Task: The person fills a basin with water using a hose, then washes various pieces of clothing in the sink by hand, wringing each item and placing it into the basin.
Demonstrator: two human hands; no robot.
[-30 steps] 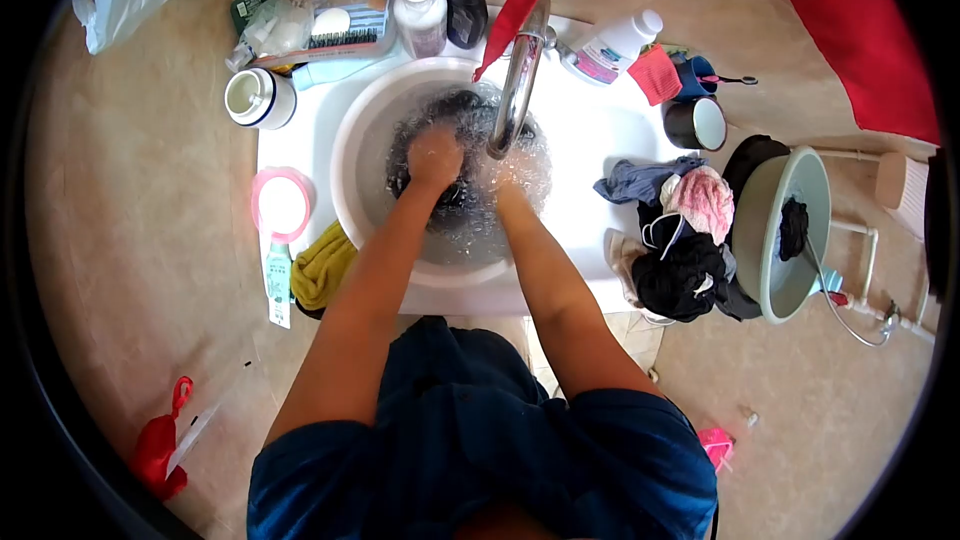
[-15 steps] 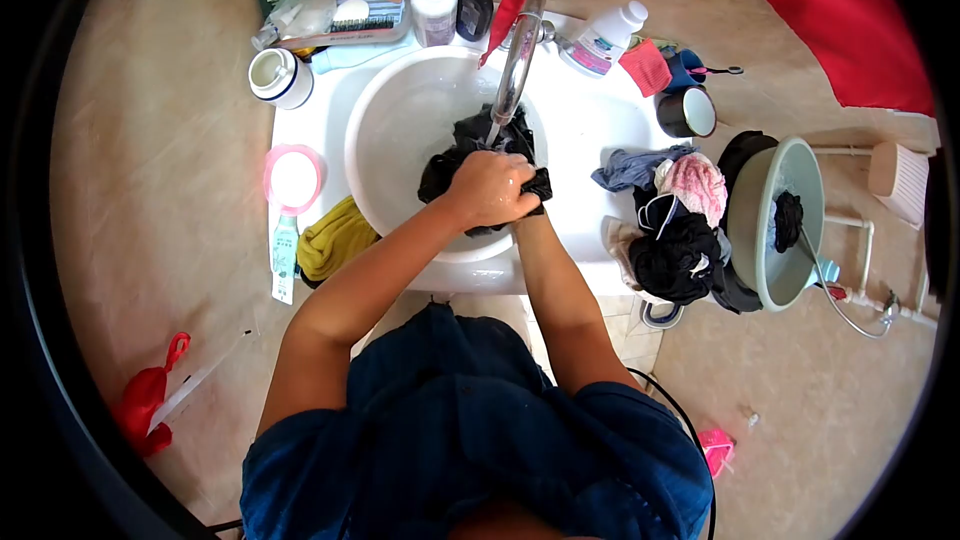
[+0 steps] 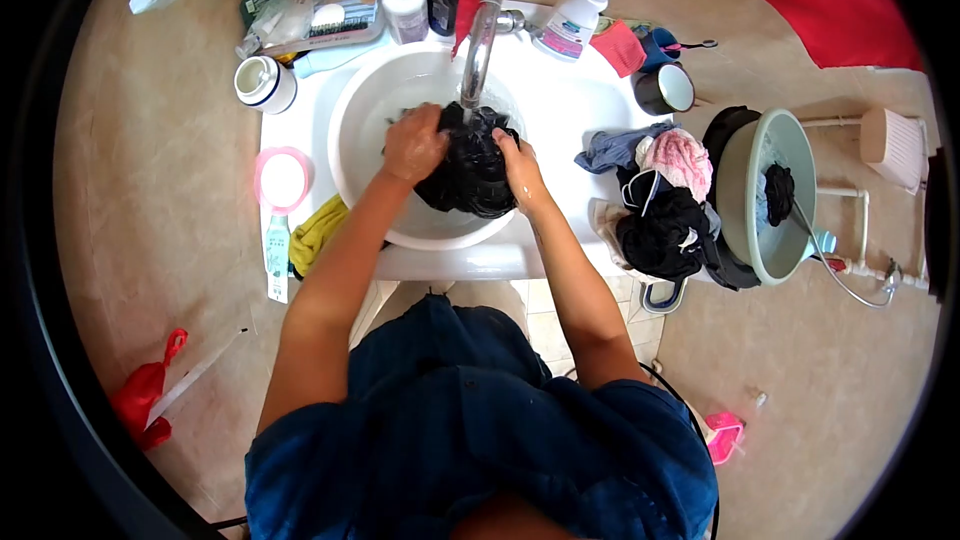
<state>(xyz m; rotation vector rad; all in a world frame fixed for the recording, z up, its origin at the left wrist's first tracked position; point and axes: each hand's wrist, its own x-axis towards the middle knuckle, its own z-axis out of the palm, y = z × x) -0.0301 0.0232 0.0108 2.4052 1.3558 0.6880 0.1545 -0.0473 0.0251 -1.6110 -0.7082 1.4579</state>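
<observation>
Working a wet black cloth point(image 3: 468, 178) at the tap point(image 3: 482, 35)

Judging by how things lie, this piece is midway through being washed or rinsed: it looks soaked, and it sits bunched inside the white basin point(image 3: 343, 155), beneath the mouth of the tap. Nothing shows it as finished. How much else is left cannot be told for sure. A heap of clothes point(image 3: 680, 178) lies on the sink top to the right of the basin, and a pale green tub point(image 3: 742, 202) beyond it holds more fabric point(image 3: 778, 195); whether either lot is washed or waiting is unclear.

The cloth is crumpled, so it has no clear front end. Its long axis, only slightly longer than its width, seems to run from the tap towards the person, leaning a little to the right at the near end. Folds spread across its top.

The left hand point(image 3: 417, 146) grasps its left side with curled fingers, partly hidden. The right hand point(image 3: 521, 173) pinches its right edge, thumb on top; the other fingers are mostly out of sight underneath.
</observation>
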